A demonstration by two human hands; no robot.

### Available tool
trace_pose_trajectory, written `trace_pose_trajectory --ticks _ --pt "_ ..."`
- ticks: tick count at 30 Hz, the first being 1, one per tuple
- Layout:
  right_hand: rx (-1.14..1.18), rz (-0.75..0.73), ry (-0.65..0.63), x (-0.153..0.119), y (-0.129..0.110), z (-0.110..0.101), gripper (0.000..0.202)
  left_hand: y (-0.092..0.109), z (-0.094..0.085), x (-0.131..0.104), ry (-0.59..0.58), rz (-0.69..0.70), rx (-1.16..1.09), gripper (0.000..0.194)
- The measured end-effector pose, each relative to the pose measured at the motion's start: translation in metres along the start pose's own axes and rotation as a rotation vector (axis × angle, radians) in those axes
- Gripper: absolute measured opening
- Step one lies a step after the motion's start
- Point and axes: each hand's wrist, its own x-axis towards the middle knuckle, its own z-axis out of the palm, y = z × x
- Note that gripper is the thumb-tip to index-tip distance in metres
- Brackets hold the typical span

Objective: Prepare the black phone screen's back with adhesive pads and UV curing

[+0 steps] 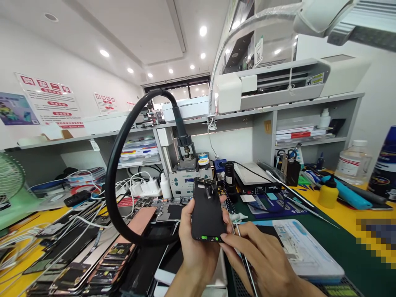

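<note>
My left hand (198, 253) is closed around a black phone screen (207, 214), gripping it by its long edges and tilting it up before me. Its back side faces me, with a flex cable and small metal parts near the top. Bright green spots show along its lower edge. Thin metal tweezers (247, 268) are held in my right hand (266, 258), pointing up and to the left. The thumb and forefinger of that hand meet at the screen's lower right corner; whether they pinch some small part there is hidden.
A thick black hose (111, 181) loops at left from a grey rework station (185, 181). Several phone screens and frames (120, 255) lie stacked on the left. A clear plastic case (312, 247) sits at right, near a yellow bottle (328, 194) and a heating plate (256, 179).
</note>
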Motion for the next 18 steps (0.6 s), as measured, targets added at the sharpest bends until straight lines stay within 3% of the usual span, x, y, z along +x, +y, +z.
trace_pose_trajectory --ticks 18 --pt "0.063 0.044 -0.003 0.0028 -0.0007 -0.0036 0.022 0.0016 0.0023 -0.0021 0.046 0.008 -0.01 0.066"
